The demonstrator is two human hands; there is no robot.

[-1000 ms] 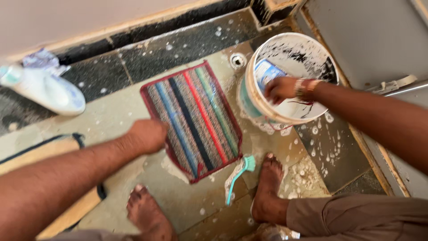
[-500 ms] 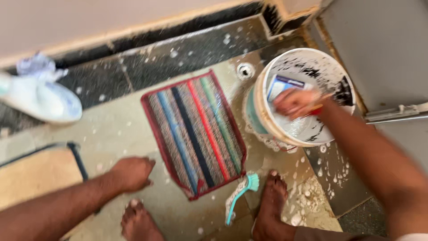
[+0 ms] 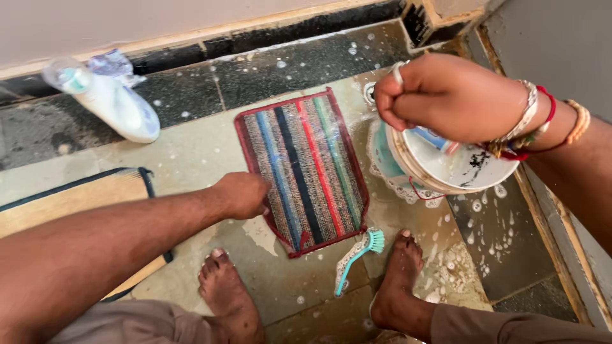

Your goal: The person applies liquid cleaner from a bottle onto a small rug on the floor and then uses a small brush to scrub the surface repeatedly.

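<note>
The right hand [image 3: 449,95] is raised above the white plastic bucket [image 3: 446,167], its fingers curled tight into a fist around a thin pale handle [image 3: 396,70]. Beaded and thread bracelets [image 3: 542,118] ring the wrist. The bucket is round, streaked with black marks inside, with foam clinging to its outer wall, and a small blue-and-white packet [image 3: 433,139] lies in it.

The left hand [image 3: 242,194] presses on the left edge of the striped mat [image 3: 303,169], fingers bent under; how they grip cannot be told. The mat is a woven rectangle, ribbed, with red binding and blue, black, red and green stripes, lying flat on the wet stone floor [image 3: 191,153], just left of the bucket.

A teal scrub brush [image 3: 360,258] lies beside the mat's near corner, between two bare feet. A white plastic bottle [image 3: 108,102] lies on its side against the dark granite step [image 3: 287,67]. A tan mat with dark trim [image 3: 70,204] lies to the left. Soap suds dot the floor; open floor shows between bottle and striped mat.
</note>
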